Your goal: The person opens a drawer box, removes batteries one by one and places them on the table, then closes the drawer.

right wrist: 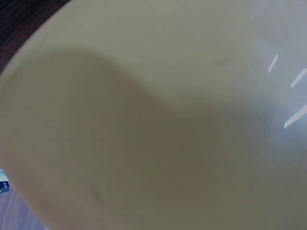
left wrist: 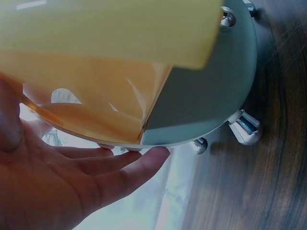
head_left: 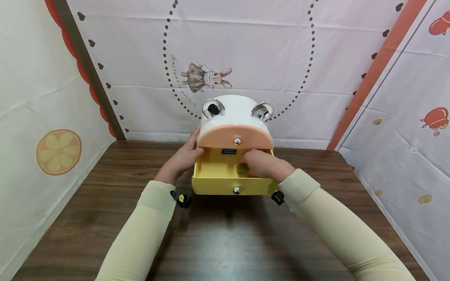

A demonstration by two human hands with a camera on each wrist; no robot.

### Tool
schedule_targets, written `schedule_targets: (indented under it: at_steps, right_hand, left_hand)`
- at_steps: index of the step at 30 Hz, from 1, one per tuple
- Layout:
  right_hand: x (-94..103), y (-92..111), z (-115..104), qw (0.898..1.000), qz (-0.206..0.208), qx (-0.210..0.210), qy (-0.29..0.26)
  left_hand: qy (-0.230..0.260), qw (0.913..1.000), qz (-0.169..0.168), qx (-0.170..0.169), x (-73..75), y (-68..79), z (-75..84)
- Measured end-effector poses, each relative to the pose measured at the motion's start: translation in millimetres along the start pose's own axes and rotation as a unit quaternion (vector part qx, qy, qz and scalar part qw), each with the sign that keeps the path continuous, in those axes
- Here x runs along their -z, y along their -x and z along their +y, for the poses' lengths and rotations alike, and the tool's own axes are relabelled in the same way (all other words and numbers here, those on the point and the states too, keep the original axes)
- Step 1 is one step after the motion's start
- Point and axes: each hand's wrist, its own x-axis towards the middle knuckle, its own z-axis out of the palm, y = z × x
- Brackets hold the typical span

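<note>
A frog-faced mini drawer cabinet [head_left: 233,111], white with a peach upper drawer [head_left: 230,136], stands on the table. Its yellow lower drawer [head_left: 214,186] is pulled out. My left hand [head_left: 181,160] rests against the cabinet's left side, fingers stretched along the outer wall, thumb by the drawer's edge; in the left wrist view the fingertips touch the wall. Inside the drawer, toward the right, my right hand [head_left: 261,163] has its fingers curled down at a small green object [head_left: 242,168], which they partly cover. A small dark blue bar-shaped thing [head_left: 229,151] lies at the drawer's back.
The dark wooden table [head_left: 225,238] extends around the cabinet. Printed white cloth [head_left: 267,50] hangs close behind it, with more cloth at both sides. Round chrome knobs [head_left: 237,190] stick out from the drawers, and two chrome-ringed eyes [head_left: 213,108] from the top.
</note>
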Motion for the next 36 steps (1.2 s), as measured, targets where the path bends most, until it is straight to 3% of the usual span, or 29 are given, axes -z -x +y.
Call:
schedule_targets:
  at_steps: [7,17,27,36]
  right_hand:
    - [-5.4,-7,1,0.999,-0.012,-0.011,-0.045]
    - [-1.0,-2,4,0.999,-0.015,-0.001,-0.048]
    - [12.7,9,2,0.998,0.034,0.028,-0.052]
    - [26.5,22,5,0.995,0.068,0.026,-0.066]
  left_hand:
    - [0.001,1.0,-0.004,0.007,-0.6,0.7,3.1]
    - [0.015,0.9999,-0.004,0.007,-2.3,1.3,3.4]
    - [0.013,0.9998,-0.004,0.012,-1.2,1.6,2.9]
    - [0.021,0.9995,-0.018,0.015,-1.4,16.5,24.9]
